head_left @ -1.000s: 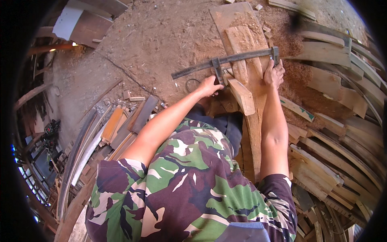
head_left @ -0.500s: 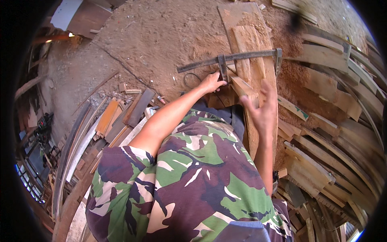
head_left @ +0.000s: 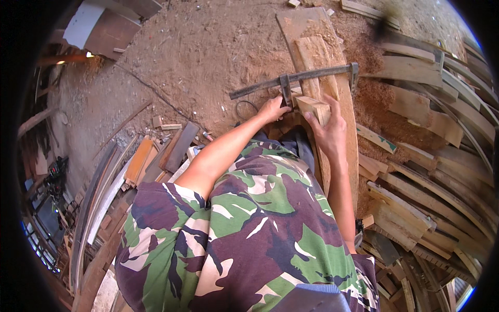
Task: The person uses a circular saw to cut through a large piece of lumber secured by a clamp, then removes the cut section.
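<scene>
Left hand (head_left: 274,109) grips the bar clamp (head_left: 291,83); right hand (head_left: 328,130) grasps a small wooden block (head_left: 313,106) just beneath it, over planks (head_left: 312,31) on sawdust-strewn floor (head_left: 197,57).

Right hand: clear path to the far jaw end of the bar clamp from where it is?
Probably yes. The right hand grips a wood block just below the clamp, whose far end lies beyond it on the plank. Nothing lies between, though it must let go first.
</scene>
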Available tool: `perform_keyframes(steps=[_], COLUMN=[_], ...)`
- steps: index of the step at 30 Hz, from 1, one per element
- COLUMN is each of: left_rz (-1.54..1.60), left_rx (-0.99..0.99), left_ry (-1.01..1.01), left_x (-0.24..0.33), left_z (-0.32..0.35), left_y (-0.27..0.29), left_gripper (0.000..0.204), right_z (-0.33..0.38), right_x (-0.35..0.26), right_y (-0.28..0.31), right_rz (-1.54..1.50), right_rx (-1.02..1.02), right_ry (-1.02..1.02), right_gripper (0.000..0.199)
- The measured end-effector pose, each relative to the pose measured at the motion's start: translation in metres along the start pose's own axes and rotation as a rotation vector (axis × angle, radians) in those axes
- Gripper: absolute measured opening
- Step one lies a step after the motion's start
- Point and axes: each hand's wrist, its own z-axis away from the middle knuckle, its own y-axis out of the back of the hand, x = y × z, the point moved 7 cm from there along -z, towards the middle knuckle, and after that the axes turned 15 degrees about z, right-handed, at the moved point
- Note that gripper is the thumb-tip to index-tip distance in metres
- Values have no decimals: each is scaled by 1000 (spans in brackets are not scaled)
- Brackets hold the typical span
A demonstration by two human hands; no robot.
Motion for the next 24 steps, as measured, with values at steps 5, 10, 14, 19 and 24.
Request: perform_keyframes(steps=[5,10,14,19,24], left_rz=[18,-16,-30,-145,-168], left_rx=[0,17,44,25,13], left_ry=[42,-2,-9,-17,-241], left_x=[-10,-17,-8,-9,-42], left_z=[-8,-12,-12,-17,-35], left_y=[-4,-1,-2,8,25], left_gripper=[46,43,42,47,45], right_z=[64,107,95,88,88], right_x=[97,102,58,46,23], right_y=[-41,-190,-295,-352,-370], right_rz=[-848,-908,-1242,-1471,-1549], right_rx=[272,-260,-688,-441,-429], right_ry=[-596,-755,-680,-740,-714], right_gripper=[34,40,26,55,58])
